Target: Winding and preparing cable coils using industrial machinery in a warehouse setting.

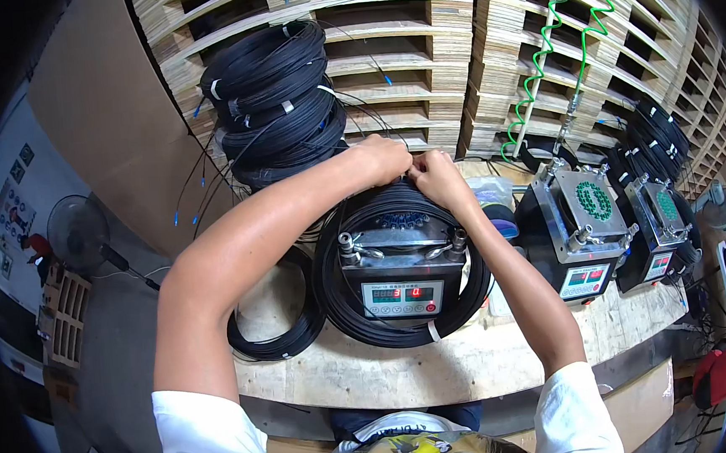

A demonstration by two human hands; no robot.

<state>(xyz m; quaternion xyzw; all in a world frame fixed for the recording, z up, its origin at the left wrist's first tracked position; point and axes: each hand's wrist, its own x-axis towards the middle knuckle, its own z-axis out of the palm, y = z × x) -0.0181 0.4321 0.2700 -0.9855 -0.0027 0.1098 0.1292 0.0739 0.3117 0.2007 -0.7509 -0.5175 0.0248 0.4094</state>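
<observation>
A coil of black cable lies around a box-shaped machine with a metal top and a lit display panel. A white tie wraps the coil at its near side. Beyond the machine, at the coil's far side, my left hand and my right hand meet with fingers closed in a pinch. What lies between the fingertips is too small and hidden to make out. Thin loose cable ends rise close behind my left hand.
Tied black cable coils are stacked at the back left, and another coil lies on the wooden table. Two similar machines stand right. Wooden pallets rise behind. Green spiral hoses hang there.
</observation>
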